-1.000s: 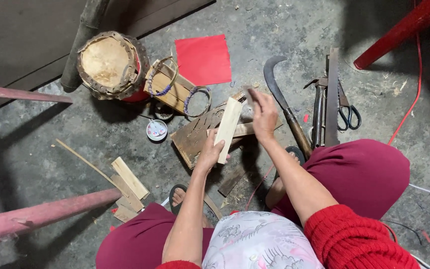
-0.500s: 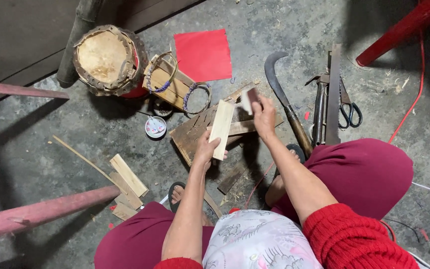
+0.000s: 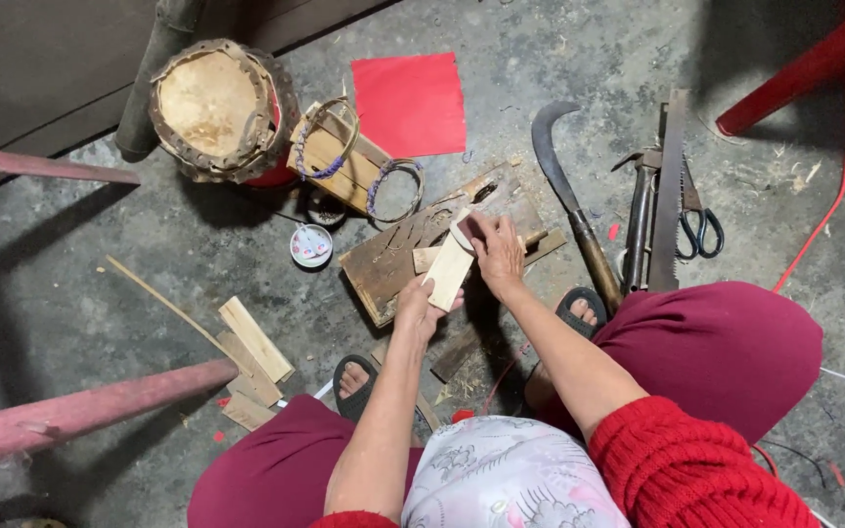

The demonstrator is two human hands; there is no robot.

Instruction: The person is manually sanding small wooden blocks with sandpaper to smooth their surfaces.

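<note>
My left hand (image 3: 420, 306) grips the lower end of a pale flat wood strip (image 3: 449, 273), holding it slanted over a worn wooden board (image 3: 393, 262) on the concrete floor. My right hand (image 3: 497, 252) is closed around the strip's upper end and seems to press a small pale piece (image 3: 463, 230) against it; what that piece is I cannot tell. Both hands work close together above the board.
A curved billhook (image 3: 567, 200), a saw (image 3: 670, 186), pliers (image 3: 638, 215) and scissors (image 3: 701, 227) lie to the right. A small drum (image 3: 215, 110), wood frames with rings (image 3: 344, 156), red paper (image 3: 411, 103), a small tin (image 3: 311, 245) and loose wood slats (image 3: 254, 342) lie left. Red stool legs (image 3: 80, 411) stand nearby.
The strip has dropped lower and closer to the board, and my right hand has moved down onto its upper end.
</note>
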